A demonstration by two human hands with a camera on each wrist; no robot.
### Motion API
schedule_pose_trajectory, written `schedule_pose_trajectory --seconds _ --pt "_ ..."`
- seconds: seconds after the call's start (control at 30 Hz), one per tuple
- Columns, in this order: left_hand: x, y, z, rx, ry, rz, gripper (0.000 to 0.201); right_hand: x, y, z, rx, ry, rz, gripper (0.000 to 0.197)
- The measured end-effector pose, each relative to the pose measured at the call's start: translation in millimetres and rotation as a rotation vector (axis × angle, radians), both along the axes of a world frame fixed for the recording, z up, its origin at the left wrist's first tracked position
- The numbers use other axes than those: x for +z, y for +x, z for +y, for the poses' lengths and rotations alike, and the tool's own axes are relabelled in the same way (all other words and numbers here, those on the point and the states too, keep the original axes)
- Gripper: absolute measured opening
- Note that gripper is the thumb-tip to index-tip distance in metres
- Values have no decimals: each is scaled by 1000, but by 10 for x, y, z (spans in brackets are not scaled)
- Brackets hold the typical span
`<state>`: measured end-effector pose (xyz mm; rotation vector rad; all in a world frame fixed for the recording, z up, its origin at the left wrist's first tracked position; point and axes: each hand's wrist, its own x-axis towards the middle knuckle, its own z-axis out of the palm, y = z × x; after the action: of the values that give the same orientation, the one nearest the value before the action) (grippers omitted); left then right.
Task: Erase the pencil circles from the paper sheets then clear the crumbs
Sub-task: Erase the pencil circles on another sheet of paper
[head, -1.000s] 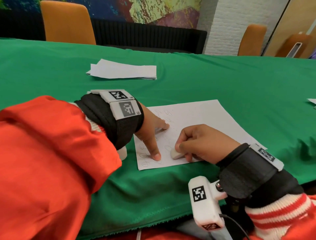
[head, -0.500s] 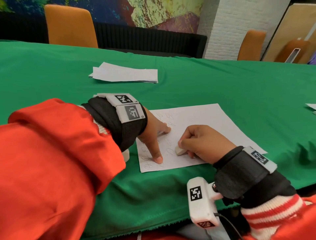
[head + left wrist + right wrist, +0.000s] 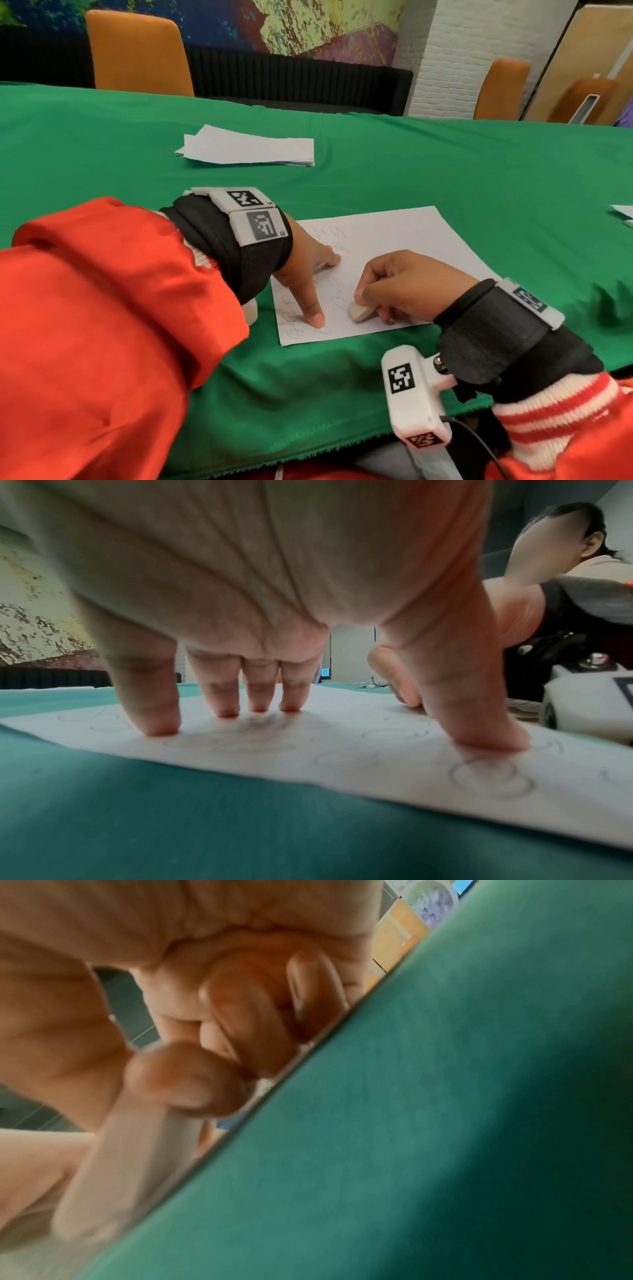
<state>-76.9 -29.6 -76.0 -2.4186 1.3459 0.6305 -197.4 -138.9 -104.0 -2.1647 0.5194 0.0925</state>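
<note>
A white paper sheet (image 3: pixel 394 236) with several pencil circles (image 3: pixel 339 303) lies on the green tablecloth near the front edge. My left hand (image 3: pixel 308 270) presses it flat with spread, straight fingers (image 3: pixel 476 723), thumb tip near the sheet's front left corner. In the left wrist view the circles (image 3: pixel 489 777) show faintly around the fingertips on the sheet (image 3: pixel 342 750). My right hand (image 3: pixel 407 287) pinches a white eraser (image 3: pixel 359 311) and holds it down on the paper just right of the left thumb. The right wrist view shows the eraser (image 3: pixel 130 1164) blurred under the curled fingers.
A stack of white paper sheets (image 3: pixel 250 150) lies farther back on the table. Another paper edge (image 3: pixel 623 212) shows at the far right. Orange chairs (image 3: pixel 137 51) stand behind the table. The green cloth (image 3: pixel 479 171) stretches wide around the sheet.
The right hand has slid the eraser back and forth a little over the lower middle of the sheet. The left hand stays pressed in the same place.
</note>
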Motion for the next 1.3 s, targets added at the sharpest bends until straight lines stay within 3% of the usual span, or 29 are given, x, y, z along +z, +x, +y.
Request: schedule_pose_trajectory --seconds 0.13,0.3,0.43,0.6,0.73,0.9,1.07,1.2,1.3 --pt "-2 4 3 6 2 5 104 -47 28 29 -101 -115 -94 15" --pt "-7 18 -1 3 -1 12 106 6 -7 87 13 35 -17 15" --pt "2 1 1 -10 2 -3 104 -42 24 64 -61 -134 -87 11" --pt "8 1 8 -14 0 -7 103 11 16 82 -6 -102 -26 16" --pt "18 -11 10 -15 8 -18 103 16 63 26 -88 -245 -76 10" --pt "0 2 9 -5 3 -1 105 67 54 94 42 -68 51 19" --pt "7 -5 5 -5 5 -9 104 71 72 35 -51 -243 -18 16" --pt "-1 9 6 -1 -7 11 105 126 30 125 126 -207 97 20" --pt "-5 12 3 -3 -15 11 104 297 -20 109 94 -284 48 17"
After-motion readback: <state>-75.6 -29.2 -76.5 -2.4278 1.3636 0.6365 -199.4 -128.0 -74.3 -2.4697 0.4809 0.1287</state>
